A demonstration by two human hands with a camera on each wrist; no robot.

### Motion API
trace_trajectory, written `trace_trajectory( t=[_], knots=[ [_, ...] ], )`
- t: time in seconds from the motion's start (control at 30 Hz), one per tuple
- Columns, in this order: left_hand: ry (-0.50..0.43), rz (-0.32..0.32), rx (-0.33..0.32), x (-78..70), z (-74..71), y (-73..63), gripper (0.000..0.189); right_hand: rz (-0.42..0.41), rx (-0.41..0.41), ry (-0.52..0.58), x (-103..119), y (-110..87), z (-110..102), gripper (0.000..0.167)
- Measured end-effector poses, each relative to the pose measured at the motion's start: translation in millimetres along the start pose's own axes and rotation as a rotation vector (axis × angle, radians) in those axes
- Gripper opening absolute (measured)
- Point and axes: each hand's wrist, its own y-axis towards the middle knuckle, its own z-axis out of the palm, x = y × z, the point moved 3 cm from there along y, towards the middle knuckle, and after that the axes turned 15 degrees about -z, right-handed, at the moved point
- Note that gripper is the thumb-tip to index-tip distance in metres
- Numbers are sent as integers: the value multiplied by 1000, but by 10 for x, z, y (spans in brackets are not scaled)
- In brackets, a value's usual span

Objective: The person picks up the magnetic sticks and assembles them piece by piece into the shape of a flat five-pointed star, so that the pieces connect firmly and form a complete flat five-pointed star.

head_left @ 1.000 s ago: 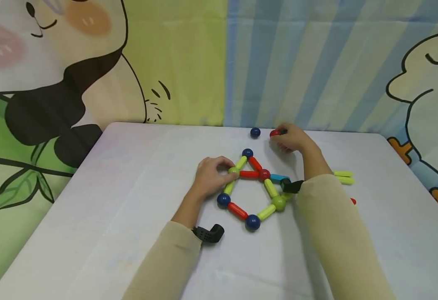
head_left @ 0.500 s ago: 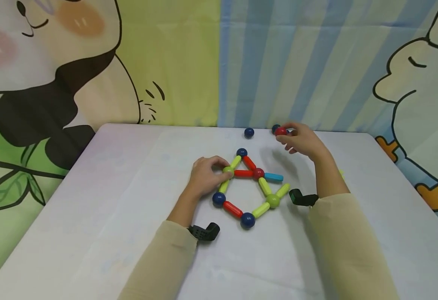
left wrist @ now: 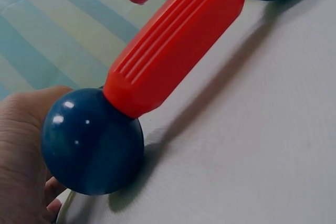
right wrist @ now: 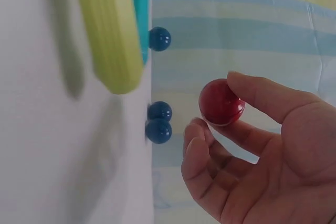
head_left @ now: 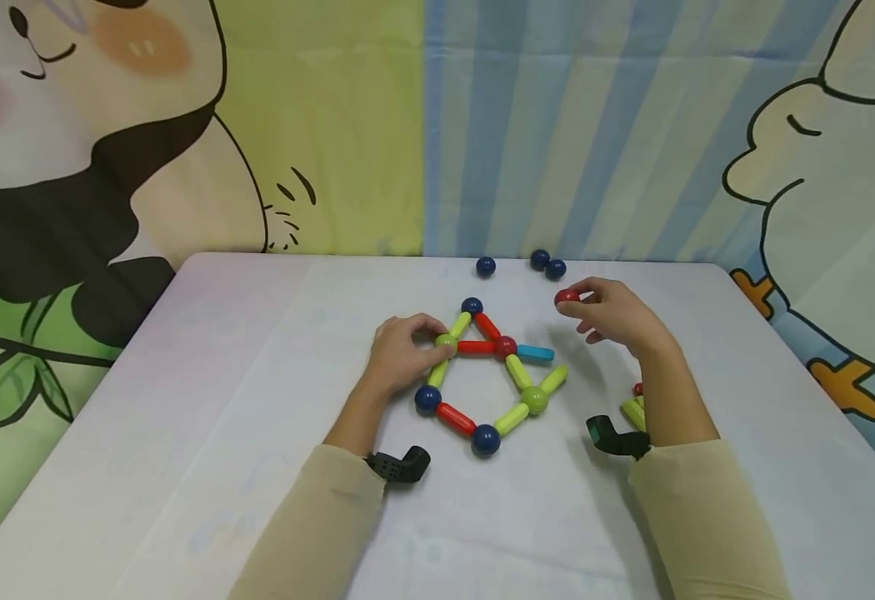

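A frame of coloured rods and balls lies on the table. My left hand [head_left: 402, 357] pinches its light green ball [head_left: 446, 344] at the left corner. Between thumb and fingers, my right hand [head_left: 617, 315] holds a loose red ball [head_left: 567, 298] above the table, right of the frame; it shows clearly as the red ball [right wrist: 221, 102] in the right wrist view. Nearest that hand on the frame is a blue rod [head_left: 536, 354], joined to another red ball [head_left: 506, 347]. A large blue ball [left wrist: 93, 141] and red rod [left wrist: 176, 43] fill the left wrist view.
Near the back edge of the white table [head_left: 182, 417] sit a lone blue ball [head_left: 486, 267] and two blue balls [head_left: 547, 263] side by side. Loose yellow-green rods [head_left: 635, 412] and a small red piece [head_left: 637, 389] lie partly hidden by my right forearm.
The right hand has carried the red ball from the back edge toward me and slightly right, leaving two blue balls uncovered there. The left hand keeps its pinch on the green ball.
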Motion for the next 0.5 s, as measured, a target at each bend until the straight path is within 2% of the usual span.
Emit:
trace_trajectory(
  t=[0.17, 0.33, 0.5],
  knots=[
    [-10, 9, -8, -17, 5, 10, 29, 2, -38, 31, -46, -148, 54, 60],
    [-7, -11, 9, 0, 23, 4, 30, 45, -25, 47, -166, -273, 90, 62],
    [0, -4, 6, 5, 12, 4, 30, 71, -35, 57, -253, -328, 133, 60]
  ],
)
